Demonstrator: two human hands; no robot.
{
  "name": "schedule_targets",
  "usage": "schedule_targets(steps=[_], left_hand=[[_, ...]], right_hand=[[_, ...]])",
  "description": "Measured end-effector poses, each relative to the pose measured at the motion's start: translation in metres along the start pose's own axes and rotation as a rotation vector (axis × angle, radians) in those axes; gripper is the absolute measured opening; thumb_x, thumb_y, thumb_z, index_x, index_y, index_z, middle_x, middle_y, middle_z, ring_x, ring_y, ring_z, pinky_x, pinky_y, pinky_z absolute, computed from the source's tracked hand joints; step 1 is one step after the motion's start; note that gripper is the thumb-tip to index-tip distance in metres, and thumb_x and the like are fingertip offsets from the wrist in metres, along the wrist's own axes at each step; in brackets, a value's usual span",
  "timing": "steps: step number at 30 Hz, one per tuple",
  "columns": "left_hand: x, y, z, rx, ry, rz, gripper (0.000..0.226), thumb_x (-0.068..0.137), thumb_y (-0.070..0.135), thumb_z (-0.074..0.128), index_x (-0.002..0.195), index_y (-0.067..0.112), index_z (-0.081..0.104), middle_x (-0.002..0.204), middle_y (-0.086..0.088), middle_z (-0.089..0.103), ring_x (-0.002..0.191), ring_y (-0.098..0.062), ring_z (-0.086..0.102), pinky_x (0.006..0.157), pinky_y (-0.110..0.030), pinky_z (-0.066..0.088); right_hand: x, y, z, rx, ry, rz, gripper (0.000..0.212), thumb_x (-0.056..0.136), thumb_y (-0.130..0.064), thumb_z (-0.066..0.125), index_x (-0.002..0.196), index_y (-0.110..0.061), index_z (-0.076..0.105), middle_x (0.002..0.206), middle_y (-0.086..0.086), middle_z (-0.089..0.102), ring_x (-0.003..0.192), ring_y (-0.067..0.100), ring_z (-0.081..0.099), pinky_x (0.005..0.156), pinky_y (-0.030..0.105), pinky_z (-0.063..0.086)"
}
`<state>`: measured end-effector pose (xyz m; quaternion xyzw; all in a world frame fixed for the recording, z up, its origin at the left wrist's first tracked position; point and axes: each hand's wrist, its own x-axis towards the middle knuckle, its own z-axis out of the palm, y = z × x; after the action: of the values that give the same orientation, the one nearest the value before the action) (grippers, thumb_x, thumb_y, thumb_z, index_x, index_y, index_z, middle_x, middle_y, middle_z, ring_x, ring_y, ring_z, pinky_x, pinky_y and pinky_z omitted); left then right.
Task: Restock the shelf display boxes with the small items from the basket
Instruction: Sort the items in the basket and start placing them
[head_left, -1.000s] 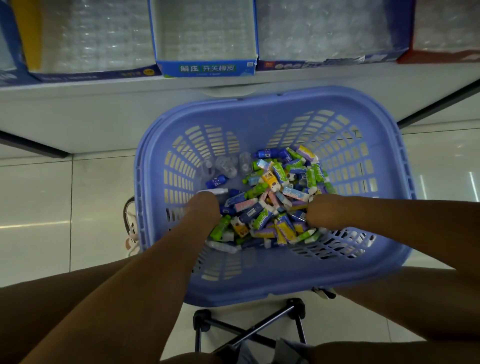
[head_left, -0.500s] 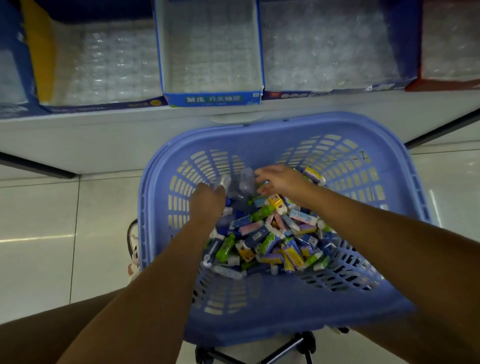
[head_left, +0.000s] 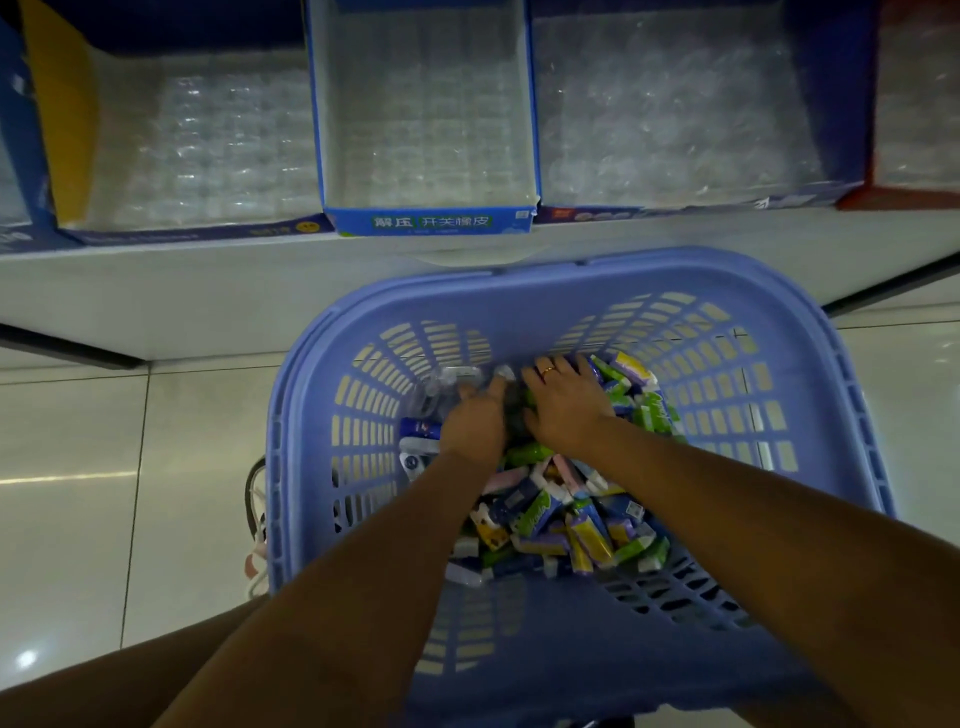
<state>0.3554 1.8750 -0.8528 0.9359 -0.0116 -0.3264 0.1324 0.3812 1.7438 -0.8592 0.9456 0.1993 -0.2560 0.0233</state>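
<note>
A blue plastic basket (head_left: 810, 364) stands in front of the shelf and holds a heap of small colourful packets (head_left: 550, 514). Both my hands are at the far side of that heap. My left hand (head_left: 475, 418) reaches down among clear plastic pieces (head_left: 447, 382) at the basket's back left; its fingers point away from me and are hidden. My right hand (head_left: 563, 402), with a ring on one finger, lies palm down on the packets, fingers spread. On the shelf, the blue display box (head_left: 431, 221) directly above the basket holds a clear compartment tray.
Wider display boxes (head_left: 197, 156) (head_left: 675, 119) with clear trays flank the blue one, and a red box (head_left: 904, 197) stands at the far right. The white shelf front (head_left: 156, 296) runs above a glossy tiled floor (head_left: 72, 467). My legs frame the bottom of the view.
Both hands have moved from the near side of the heap to its far side and come together. The view has tilted up, so more of the shelf boxes shows.
</note>
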Motion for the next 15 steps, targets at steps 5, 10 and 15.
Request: schedule_targets(steps=[5, 10, 15], left_hand=[[0.019, -0.014, -0.014, -0.142, -0.092, 0.084, 0.050, 0.092, 0.018, 0.057, 0.139, 0.016, 0.040, 0.132, -0.015, 0.053, 0.113, -0.031, 0.056, 0.094, -0.042, 0.047], [0.024, -0.020, -0.015, -0.238, 0.025, 0.025, 0.050, 0.093, 0.018, 0.056, 0.138, 0.013, 0.036, 0.118, -0.021, 0.060, 0.104, -0.034, 0.060, 0.073, -0.032, 0.045], [0.020, 0.010, 0.001, -0.420, 0.072, -0.070, 0.043, 0.096, 0.010, 0.048, 0.136, 0.007, 0.033, 0.118, -0.022, 0.060, 0.104, -0.036, 0.060, 0.081, -0.041, 0.048]], right_hand=[[0.011, 0.001, -0.010, 0.003, -0.082, 0.037, 0.041, 0.093, -0.040, 0.039, 0.116, -0.012, 0.056, 0.119, 0.015, 0.058, 0.113, 0.032, 0.053, 0.095, 0.042, 0.042], [-0.003, 0.015, 0.001, 0.114, -0.289, -0.038, 0.055, 0.091, -0.057, 0.035, 0.131, -0.023, 0.051, 0.134, 0.016, 0.050, 0.120, 0.033, 0.046, 0.098, 0.042, 0.038], [-0.017, 0.005, -0.019, 0.398, -0.552, -0.157, 0.038, 0.095, -0.042, 0.044, 0.126, -0.022, 0.054, 0.133, 0.004, 0.054, 0.113, 0.021, 0.051, 0.091, 0.029, 0.040]])
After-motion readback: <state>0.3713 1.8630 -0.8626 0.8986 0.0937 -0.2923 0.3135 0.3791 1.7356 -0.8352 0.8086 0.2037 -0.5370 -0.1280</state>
